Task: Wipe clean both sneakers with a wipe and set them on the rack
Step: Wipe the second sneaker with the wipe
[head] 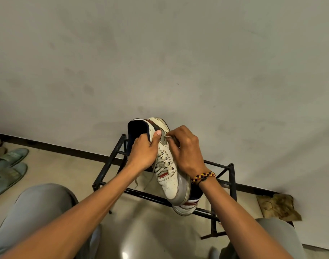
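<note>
My left hand (pixel 144 152) grips the dark tongue and collar of the sneaker (pixel 166 165), thumb pressed along the upper edge, fingers curled inside the opening. My right hand (pixel 186 148) is closed over the far side of the same shoe, fingertips pinching something small and pale near the top eyelets; I cannot tell whether it is a lace end or a wipe. The shoe is cream-white leather with a grey sole band, a dark navy lining, reddish-brown trim and loose grey laces hanging down toward me. It is held up, toe pointing near and right, heel far, above the black metal rack (pixel 232 182).

Under its toe sits the second sneaker (pixel 186 207), mostly hidden, showing a white sole, navy side and red stripes; it appears to rest on the rack's near right part. A braided bracelet (pixel 203 177) circles my right wrist. Both forearms reach out from my grey-trousered knees.

To the far left, pale green slippers (pixel 9 165) lie on the floor. At the right, a crumpled brown bag (pixel 277 206) sits against the wall.
</note>
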